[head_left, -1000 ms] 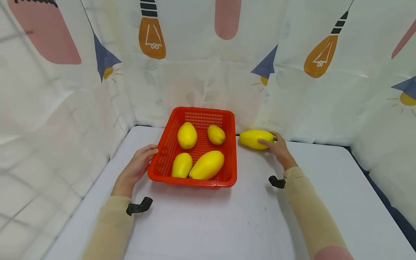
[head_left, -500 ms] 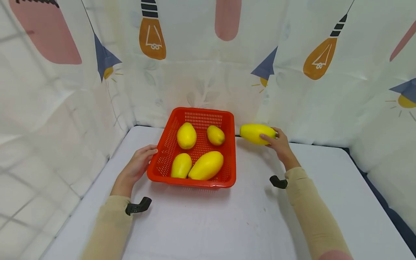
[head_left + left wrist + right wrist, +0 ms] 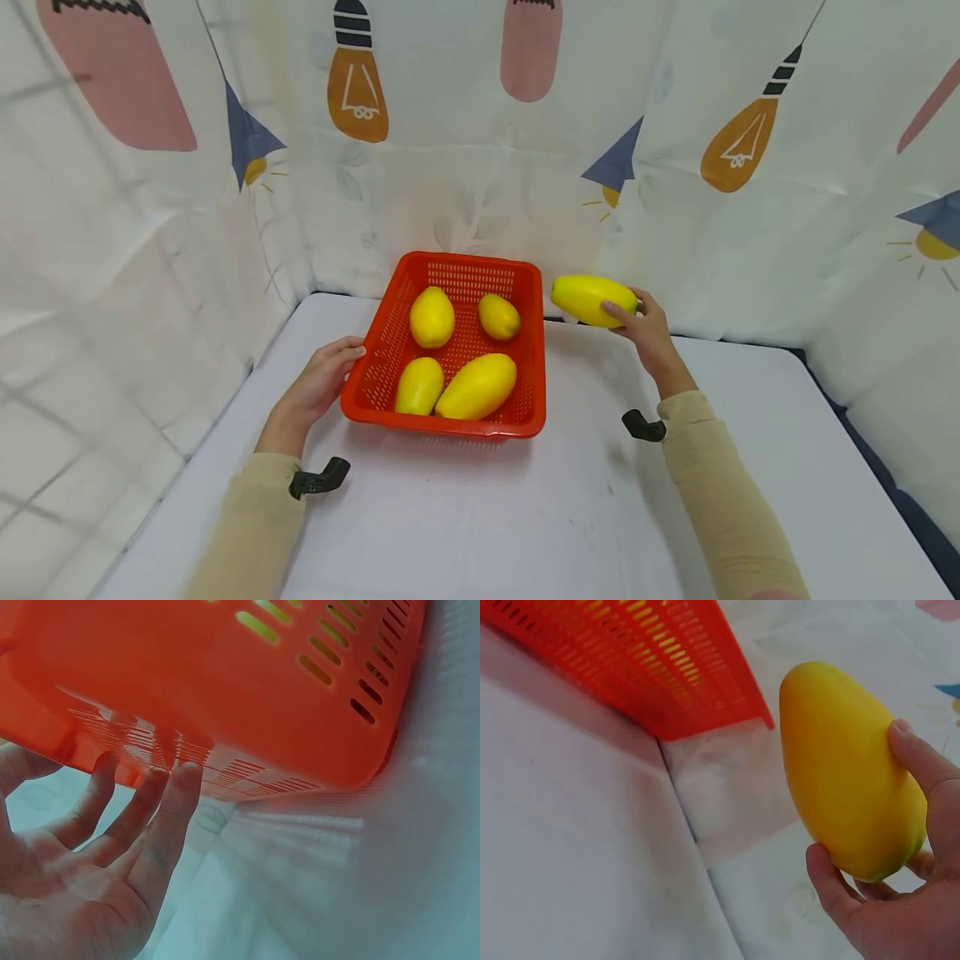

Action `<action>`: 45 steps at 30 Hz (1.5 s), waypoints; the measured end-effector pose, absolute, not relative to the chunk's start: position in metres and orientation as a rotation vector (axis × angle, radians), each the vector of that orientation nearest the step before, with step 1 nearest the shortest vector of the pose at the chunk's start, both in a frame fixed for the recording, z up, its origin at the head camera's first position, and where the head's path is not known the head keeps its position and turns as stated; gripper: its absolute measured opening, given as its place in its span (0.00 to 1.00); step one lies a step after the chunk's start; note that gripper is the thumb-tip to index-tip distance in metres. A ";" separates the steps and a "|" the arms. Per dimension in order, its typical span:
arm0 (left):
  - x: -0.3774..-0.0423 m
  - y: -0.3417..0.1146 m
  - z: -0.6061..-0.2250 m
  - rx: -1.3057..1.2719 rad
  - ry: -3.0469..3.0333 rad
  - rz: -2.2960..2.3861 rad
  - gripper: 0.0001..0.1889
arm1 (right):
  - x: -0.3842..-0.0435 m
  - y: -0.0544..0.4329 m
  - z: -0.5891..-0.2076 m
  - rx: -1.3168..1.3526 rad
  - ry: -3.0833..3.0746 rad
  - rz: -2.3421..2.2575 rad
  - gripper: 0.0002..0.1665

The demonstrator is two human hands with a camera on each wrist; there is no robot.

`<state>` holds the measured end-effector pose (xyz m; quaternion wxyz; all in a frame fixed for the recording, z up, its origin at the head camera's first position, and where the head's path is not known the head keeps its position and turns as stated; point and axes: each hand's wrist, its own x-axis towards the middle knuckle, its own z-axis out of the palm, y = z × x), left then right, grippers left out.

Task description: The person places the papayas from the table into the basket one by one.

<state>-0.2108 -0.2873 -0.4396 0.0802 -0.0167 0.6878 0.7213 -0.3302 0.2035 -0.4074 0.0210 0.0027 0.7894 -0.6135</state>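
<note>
My right hand point(image 3: 651, 335) grips a yellow papaya point(image 3: 588, 298) by its right end and holds it above the table, just right of the basket. In the right wrist view the papaya point(image 3: 847, 772) has a greenish tip near the palm, with thumb and fingers on its sides. My left hand point(image 3: 321, 382) holds the left rim of a red plastic basket point(image 3: 538, 358); in the left wrist view its fingertips touch the slotted wall. Inside the basket lie a larger yellow papaya-like fruit point(image 3: 477, 387) and smaller yellow fruits, among them a lemon-shaped one point(image 3: 498, 317).
The basket stands on a white-covered table point(image 3: 480, 517), near its back edge. A white printed curtain point(image 3: 465, 175) hangs directly behind and along both sides. Each wrist wears a black camera mount, one being the left mount point(image 3: 321, 478).
My right hand has lifted the papaya off the table and raised it beside the basket's right rim. The left hand and the basket stay in place.
</note>
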 end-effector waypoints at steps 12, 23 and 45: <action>-0.209 -0.287 -0.439 -0.059 2.019 2.204 0.07 | -0.298 0.179 -0.369 -0.091 2.432 -1.974 0.42; -0.209 -0.285 -0.440 -0.072 2.034 2.193 0.08 | -0.287 0.166 -0.360 -0.150 2.401 -1.974 0.41; -0.209 -0.285 -0.439 -0.051 2.009 2.232 0.07 | -0.304 0.152 -0.377 -0.269 2.330 -1.985 0.42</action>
